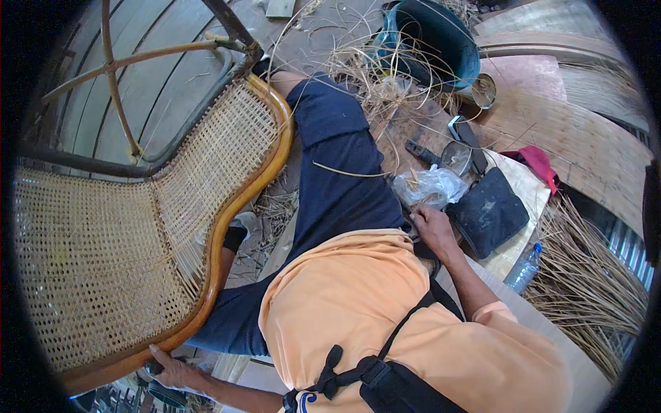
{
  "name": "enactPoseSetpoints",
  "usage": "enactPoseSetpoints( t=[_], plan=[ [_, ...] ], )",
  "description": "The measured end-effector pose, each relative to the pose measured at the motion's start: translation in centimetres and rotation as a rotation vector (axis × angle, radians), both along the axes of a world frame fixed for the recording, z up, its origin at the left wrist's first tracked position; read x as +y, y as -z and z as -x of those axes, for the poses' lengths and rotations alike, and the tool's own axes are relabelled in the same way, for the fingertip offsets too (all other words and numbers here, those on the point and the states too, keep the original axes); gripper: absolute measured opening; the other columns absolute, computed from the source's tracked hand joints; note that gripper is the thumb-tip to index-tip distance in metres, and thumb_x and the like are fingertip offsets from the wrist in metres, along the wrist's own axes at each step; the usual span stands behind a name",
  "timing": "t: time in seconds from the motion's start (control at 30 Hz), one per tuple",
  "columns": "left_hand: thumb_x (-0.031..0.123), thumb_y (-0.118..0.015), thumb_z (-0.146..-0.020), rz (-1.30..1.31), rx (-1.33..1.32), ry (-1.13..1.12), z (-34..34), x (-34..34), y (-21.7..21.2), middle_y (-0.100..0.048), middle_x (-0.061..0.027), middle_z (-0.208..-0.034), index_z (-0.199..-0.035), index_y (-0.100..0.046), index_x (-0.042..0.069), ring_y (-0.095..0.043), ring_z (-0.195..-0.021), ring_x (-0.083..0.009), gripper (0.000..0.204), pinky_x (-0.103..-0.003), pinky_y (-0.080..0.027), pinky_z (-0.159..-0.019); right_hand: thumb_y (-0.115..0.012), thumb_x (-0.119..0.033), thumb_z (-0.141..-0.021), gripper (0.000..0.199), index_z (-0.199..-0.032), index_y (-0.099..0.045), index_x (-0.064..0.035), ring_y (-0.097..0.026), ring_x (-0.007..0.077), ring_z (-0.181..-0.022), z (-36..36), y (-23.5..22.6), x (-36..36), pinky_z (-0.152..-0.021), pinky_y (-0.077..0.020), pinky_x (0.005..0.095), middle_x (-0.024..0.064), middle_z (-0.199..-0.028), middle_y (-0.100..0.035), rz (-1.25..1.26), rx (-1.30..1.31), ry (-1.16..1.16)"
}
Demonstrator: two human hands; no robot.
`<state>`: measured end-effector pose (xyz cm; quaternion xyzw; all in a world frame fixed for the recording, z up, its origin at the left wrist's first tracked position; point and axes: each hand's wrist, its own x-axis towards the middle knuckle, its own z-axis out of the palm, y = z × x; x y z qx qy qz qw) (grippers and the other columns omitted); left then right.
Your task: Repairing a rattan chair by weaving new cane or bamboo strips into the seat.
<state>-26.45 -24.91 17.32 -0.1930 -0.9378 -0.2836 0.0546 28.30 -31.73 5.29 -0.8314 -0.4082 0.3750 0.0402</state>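
A chair with woven cane and a curved, honey-brown rattan frame tilts across the left side. Some strands near the bend lie loose, without the cross weave. At the frame's lower edge my left hand grips the rim, thumb against it; the fingers underneath are partly hidden, beside a small dark thing. My right hand is by my right hip, fingers curled in next to a clear plastic bag. What the right fingers hold, if anything, is hidden. A thin cane strand lies across my thigh.
Loose cane strips tangle around a teal bucket. Right of me lie a dark flat pouch, a black-handled tool, a plastic bottle, a red cloth and a bundle of cane. Curved boards lean behind.
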Motion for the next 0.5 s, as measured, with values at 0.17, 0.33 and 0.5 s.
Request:
enactPoseSetpoints(
  t=[0.17,0.33,0.5],
  plan=[
    [0.042,-0.066,-0.079,0.283,0.086,0.216,0.2,-0.5,-1.8,-0.064,-0.017,-0.085,-0.097,-0.06,-0.009,-0.06,-0.07,-0.0259,0.054,-0.035,-0.05,-0.064,-0.053,-0.021,-0.083,0.021,-0.091,-0.06,-0.0022,-0.06,0.0325,-0.077,-2.9,-0.6,-0.8,-0.069,-0.0459,0.0364,0.0178,-0.083,-0.061,-0.021,-0.07,0.097],
    [0.039,-0.066,-0.08,0.336,0.101,0.343,0.0,-0.4,-3.8,-0.063,-0.0192,-0.092,-0.099,-0.058,-0.011,-0.059,-0.075,-0.0259,0.054,-0.036,-0.048,-0.067,-0.053,-0.018,-0.082,0.016,-0.089,-0.058,-0.005,-0.058,0.0354,-0.083,-0.7,-1.0,-5.5,-0.072,-0.0462,0.0417,0.0176,-0.088,-0.06,-0.074,0.063,0.071],
    [0.033,-0.061,-0.084,0.363,0.005,0.455,-3.5,0.5,-5.9,-0.062,-0.0152,-0.095,-0.105,-0.056,-0.007,-0.058,-0.08,-0.023,0.046,-0.033,-0.048,-0.07,-0.051,-0.011,-0.079,0.017,-0.093,-0.057,-0.0035,-0.055,0.0373,-0.088,1.3,-1.9,-5.9,-0.077,-0.0446,0.0435,0.0188,-0.088,-0.057,-0.012,0.097,-0.064]
  ],
)
